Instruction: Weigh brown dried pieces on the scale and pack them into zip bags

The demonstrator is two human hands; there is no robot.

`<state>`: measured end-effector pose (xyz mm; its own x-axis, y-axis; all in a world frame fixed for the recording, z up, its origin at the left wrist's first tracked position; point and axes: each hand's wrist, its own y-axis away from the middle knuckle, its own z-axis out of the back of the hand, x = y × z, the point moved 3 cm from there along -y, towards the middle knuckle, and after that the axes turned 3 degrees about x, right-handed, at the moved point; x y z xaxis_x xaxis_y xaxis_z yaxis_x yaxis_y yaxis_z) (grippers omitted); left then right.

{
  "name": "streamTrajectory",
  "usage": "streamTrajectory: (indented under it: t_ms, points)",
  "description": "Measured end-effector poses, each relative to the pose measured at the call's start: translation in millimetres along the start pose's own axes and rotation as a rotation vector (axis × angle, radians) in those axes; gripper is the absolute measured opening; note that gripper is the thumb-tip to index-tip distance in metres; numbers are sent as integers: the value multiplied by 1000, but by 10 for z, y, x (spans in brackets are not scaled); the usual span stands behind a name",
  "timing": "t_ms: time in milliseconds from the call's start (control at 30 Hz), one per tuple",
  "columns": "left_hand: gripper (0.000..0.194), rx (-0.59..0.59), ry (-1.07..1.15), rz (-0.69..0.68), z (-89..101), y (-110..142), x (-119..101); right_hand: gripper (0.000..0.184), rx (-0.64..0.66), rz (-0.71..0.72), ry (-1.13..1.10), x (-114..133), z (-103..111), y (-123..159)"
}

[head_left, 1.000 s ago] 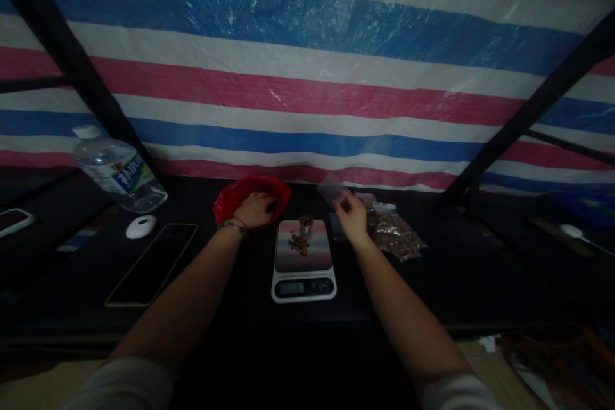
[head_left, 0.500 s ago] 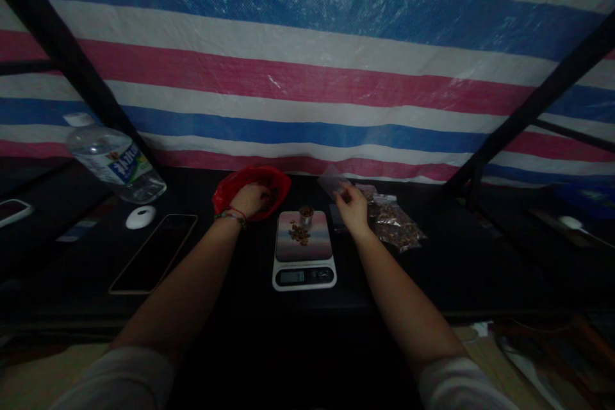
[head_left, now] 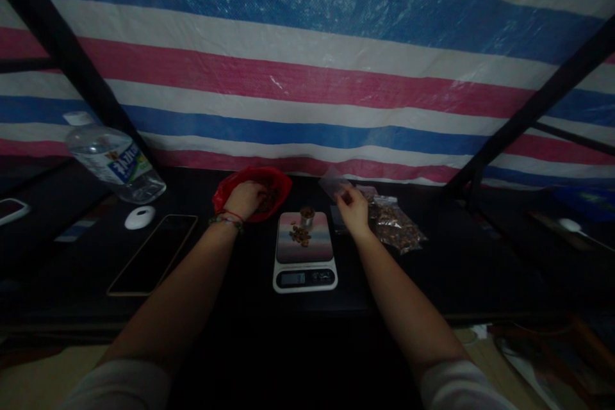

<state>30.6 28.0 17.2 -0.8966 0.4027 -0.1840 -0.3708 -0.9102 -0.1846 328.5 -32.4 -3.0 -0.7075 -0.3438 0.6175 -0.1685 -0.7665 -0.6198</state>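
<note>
My left hand (head_left: pixel 247 198) reaches into a red plastic bag (head_left: pixel 231 180), its fingers curled together over small brown pieces (head_left: pixel 271 195); what they pinch, if anything, is too dark to make out. In my right hand (head_left: pixel 353 208), thumb and fingers are closed on a small clear plastic bag (head_left: pixel 333 180). Between the hands sits a white kitchen scale (head_left: pixel 282 277) with its display lit. A small pile of brown pieces (head_left: pixel 300 237) and a small metal cup (head_left: pixel 307 218) rest on its striped plate.
Filled clear bags (head_left: pixel 396 224) of brown pieces lie just right of my right hand. At the left are a phone (head_left: pixel 152 256), a white mouse (head_left: pixel 139 217) and a tilted plastic bottle (head_left: pixel 115 163). A striped plastic sheet (head_left: pixel 307 90) hangs behind the black table.
My left hand has shifted slightly left inside the red bag, so more brown pieces show beside it. The right hand and clear bag are nearly unchanged.
</note>
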Motion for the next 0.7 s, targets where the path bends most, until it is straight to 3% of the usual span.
streamTrajectory:
  t_ms: [133, 533, 600, 700]
  points:
    - [28, 67, -6, 33, -42, 2, 35, 31, 11, 9, -10, 14, 0, 2]
    - [26, -114, 39, 65, 80, 31, 23, 29, -1, -2, -20, 6, -7, -1]
    - [26, -182, 76, 2, 187, 62, -71, 29, -4, -2, -21, 5, -8, -2]
    - [27, -273, 185, -225, 359, 166, -331, 29, 0, 6, -7, 10, -8, -5]
